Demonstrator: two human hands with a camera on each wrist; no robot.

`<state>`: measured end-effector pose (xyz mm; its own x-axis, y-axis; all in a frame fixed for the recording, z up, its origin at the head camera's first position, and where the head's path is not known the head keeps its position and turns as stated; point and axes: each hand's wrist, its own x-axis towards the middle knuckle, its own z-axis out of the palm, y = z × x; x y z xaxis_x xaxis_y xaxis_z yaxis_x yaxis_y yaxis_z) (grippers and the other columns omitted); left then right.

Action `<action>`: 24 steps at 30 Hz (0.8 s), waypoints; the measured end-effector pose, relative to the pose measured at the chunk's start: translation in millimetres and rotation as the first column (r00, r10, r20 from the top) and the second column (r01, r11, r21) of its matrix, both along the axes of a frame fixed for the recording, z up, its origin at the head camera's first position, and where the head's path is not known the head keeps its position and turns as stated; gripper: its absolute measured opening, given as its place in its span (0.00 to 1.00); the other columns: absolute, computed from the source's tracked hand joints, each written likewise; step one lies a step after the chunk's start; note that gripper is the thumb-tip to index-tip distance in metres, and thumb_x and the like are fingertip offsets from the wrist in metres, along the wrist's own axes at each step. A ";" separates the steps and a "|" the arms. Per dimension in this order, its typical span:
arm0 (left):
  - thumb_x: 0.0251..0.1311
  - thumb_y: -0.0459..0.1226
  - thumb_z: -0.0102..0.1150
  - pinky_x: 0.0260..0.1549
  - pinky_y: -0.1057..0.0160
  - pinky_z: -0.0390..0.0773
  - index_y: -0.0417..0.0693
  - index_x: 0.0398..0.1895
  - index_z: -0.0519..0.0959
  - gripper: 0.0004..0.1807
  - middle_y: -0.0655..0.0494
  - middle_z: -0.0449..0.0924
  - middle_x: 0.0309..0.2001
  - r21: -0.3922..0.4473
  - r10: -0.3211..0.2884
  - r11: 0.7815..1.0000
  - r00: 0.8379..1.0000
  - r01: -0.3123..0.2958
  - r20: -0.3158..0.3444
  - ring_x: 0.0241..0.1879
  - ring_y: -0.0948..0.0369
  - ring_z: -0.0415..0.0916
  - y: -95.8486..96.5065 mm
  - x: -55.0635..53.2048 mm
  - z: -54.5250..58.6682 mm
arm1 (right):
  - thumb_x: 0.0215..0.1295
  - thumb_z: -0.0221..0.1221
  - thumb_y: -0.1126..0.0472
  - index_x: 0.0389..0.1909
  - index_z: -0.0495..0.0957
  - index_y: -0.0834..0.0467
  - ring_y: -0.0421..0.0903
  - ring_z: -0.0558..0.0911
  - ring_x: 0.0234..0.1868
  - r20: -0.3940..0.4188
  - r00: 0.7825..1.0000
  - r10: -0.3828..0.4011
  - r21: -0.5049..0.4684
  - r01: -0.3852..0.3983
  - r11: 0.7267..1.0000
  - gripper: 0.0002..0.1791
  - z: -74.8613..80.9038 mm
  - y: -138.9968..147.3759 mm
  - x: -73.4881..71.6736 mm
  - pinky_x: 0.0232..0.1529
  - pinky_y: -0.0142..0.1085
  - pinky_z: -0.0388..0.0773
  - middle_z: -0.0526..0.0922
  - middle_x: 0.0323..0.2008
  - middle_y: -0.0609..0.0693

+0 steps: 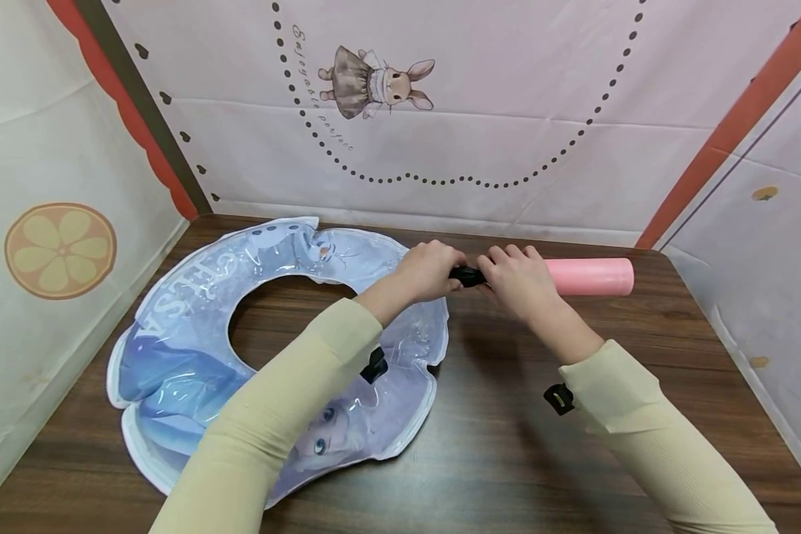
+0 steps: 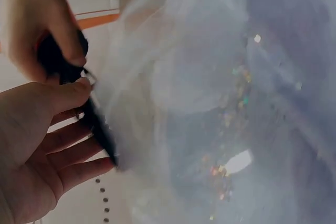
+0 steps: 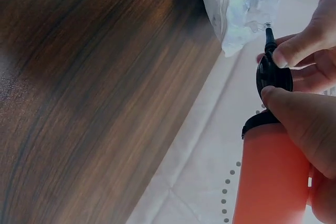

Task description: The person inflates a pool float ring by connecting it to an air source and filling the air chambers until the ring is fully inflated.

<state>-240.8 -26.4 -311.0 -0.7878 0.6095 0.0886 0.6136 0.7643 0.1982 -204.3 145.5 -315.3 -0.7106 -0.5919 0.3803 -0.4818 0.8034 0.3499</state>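
Note:
A soft, wrinkled swim ring [image 1: 193, 319], clear and blue-purple with printed figures, lies on the left of the table. Above its right edge, my left hand [image 1: 427, 273] pinches the black nozzle [image 1: 467, 277] of a pink hand pump [image 1: 594, 277] between thumb and fingers. My right hand [image 1: 521, 285] grips the pump at its black-headed end, the pink barrel pointing right. In the right wrist view the slim nozzle tip [image 3: 269, 35] reaches the ring's clear film [image 3: 252, 3]; whether it sits inside a valve cannot be told. Glitter [image 2: 223, 174] shows inside the ring.
The brown wooden table [image 1: 507, 460] has printed fabric walls [image 1: 541, 89] close behind and on both sides. A small black device [image 1: 559, 399] hangs at the right sleeve, another [image 1: 374, 365] at the left sleeve, over the ring.

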 end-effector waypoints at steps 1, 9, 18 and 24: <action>0.53 0.44 0.63 0.36 0.59 0.74 0.54 0.43 0.81 0.14 0.60 0.82 0.37 -0.005 0.004 1.000 1.000 -0.004 0.010 0.35 0.60 0.76 -2.2 -0.9 2.3 | 0.48 0.67 0.53 0.30 0.75 0.60 0.56 0.78 0.35 0.001 1.000 -0.003 0.004 0.003 1.000 0.17 -0.1 0.1 -0.2 0.33 0.46 0.70 0.78 0.30 0.55; 0.54 0.44 0.62 0.46 0.59 0.73 0.52 0.48 0.80 0.18 0.58 0.81 0.46 -0.013 0.017 1.000 0.999 -0.017 0.034 0.45 0.60 0.77 -30.2 -9.5 21.1 | 0.50 0.66 0.53 0.30 0.74 0.60 0.56 0.78 0.35 0.025 1.000 -0.010 -0.003 0.010 1.000 0.16 -0.3 0.9 -0.7 0.33 0.46 0.70 0.78 0.31 0.56; 0.53 0.45 0.61 0.49 0.56 0.71 0.50 0.48 0.80 0.19 0.55 0.80 0.47 -0.070 -0.008 0.997 1.000 0.010 0.018 0.49 0.55 0.74 -59.1 -17.6 10.8 | 0.51 0.65 0.54 0.31 0.74 0.60 0.57 0.77 0.36 0.029 1.000 -0.007 -0.005 0.008 1.000 0.15 0.1 2.4 -0.1 0.35 0.47 0.69 0.78 0.32 0.56; 0.54 0.49 0.60 0.50 0.55 0.71 0.52 0.49 0.80 0.21 0.54 0.78 0.50 -0.124 -0.011 0.992 0.998 0.019 0.065 0.52 0.55 0.73 -62.5 -18.9 0.4 | 0.52 0.64 0.54 0.32 0.75 0.60 0.56 0.77 0.36 0.007 1.000 -0.004 0.000 0.004 1.000 0.14 0.8 3.6 -0.4 0.34 0.47 0.70 0.78 0.33 0.55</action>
